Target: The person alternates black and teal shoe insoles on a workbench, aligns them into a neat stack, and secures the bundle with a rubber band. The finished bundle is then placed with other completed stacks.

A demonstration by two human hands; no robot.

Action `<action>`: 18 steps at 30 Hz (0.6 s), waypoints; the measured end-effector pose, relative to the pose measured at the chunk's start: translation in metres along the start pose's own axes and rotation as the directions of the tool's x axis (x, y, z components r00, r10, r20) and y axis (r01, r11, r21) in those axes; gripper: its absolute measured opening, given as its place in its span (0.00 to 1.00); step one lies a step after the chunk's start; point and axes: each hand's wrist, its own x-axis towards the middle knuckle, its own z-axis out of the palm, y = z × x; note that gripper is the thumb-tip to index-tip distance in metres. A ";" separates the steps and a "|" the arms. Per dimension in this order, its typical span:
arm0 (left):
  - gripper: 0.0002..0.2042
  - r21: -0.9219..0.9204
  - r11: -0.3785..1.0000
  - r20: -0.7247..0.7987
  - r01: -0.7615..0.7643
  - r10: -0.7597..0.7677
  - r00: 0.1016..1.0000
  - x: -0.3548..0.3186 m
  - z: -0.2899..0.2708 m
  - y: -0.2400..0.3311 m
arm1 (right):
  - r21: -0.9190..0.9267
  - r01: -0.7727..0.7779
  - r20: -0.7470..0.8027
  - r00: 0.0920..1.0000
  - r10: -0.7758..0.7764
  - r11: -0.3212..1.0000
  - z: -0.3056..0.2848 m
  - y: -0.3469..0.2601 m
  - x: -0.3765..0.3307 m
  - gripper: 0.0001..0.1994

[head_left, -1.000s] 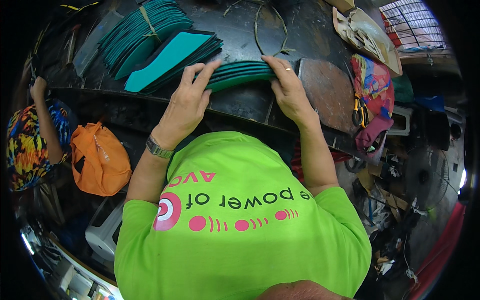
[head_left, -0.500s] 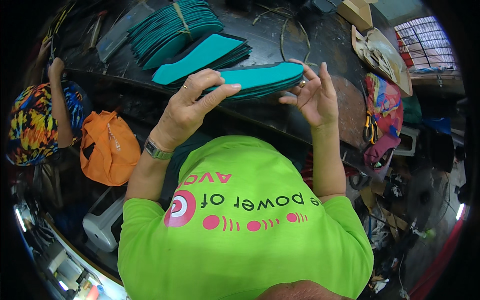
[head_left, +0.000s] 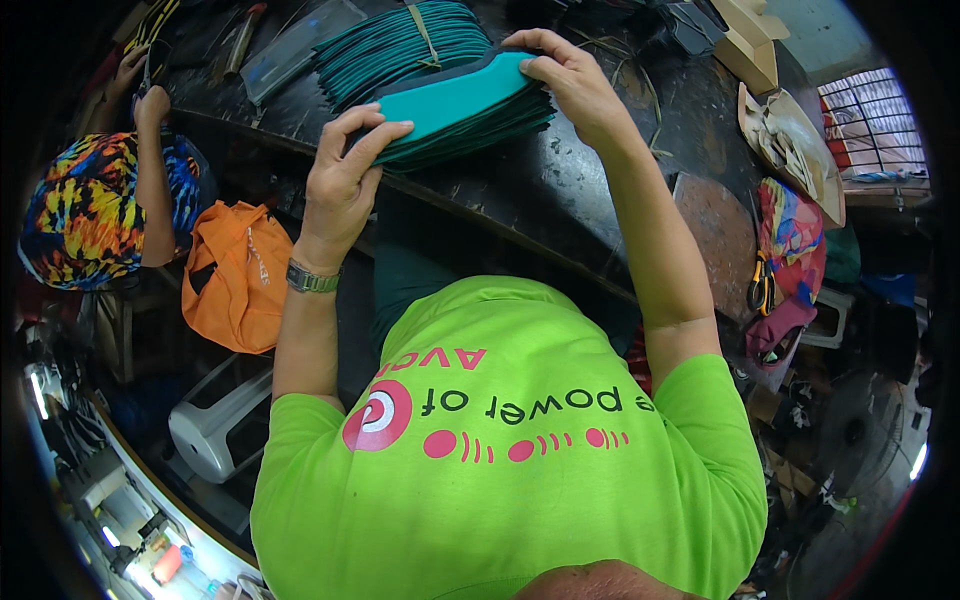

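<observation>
Dark scuffed desk point(head_left: 590, 190) spans top. Barred window point(head_left: 880, 120) upper right, daylight through. Orange bag point(head_left: 235, 280) and white plastic stool point(head_left: 215, 425) on cluttered floor left. Bright lamp glare point(head_left: 40, 395) lower left edge.

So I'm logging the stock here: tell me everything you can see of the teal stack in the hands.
The teal stack is a pile of thin, flat, elongated teal sheets, foam-like, edges roughly aligned. It sits on the dark table, the left hand gripping its near end and the right hand its far end. A tied bundle lies just behind.
</observation>
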 end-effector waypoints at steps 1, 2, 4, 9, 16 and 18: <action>0.29 -0.026 0.999 0.020 0.027 -0.027 0.999 -0.002 0.001 -0.002 | -0.019 -0.033 0.002 0.999 0.033 0.999 0.002 0.004 0.003 0.14; 0.29 -0.028 0.998 0.028 0.062 -0.061 0.998 -0.003 0.003 -0.003 | -0.031 -0.033 0.013 0.999 0.034 0.999 0.005 0.007 0.005 0.14; 0.29 -0.053 0.992 0.042 0.112 -0.110 0.993 -0.004 0.004 -0.004 | -0.054 -0.075 -0.008 0.997 0.074 0.996 0.006 0.011 0.004 0.14; 0.31 -0.017 0.986 0.083 0.164 -0.162 0.983 -0.003 0.001 -0.003 | -0.076 -0.050 -0.042 0.998 0.047 0.996 0.008 0.018 -0.001 0.14; 0.30 -0.491 0.793 -0.097 0.361 -0.462 0.881 -0.033 0.015 -0.008 | -0.286 0.042 -0.160 0.983 -0.091 0.957 0.011 0.029 -0.004 0.18; 0.27 -0.697 0.583 -0.037 0.418 -0.611 0.791 -0.042 0.019 -0.011 | -0.105 -0.009 -0.142 0.990 -0.006 0.994 0.012 0.031 -0.008 0.20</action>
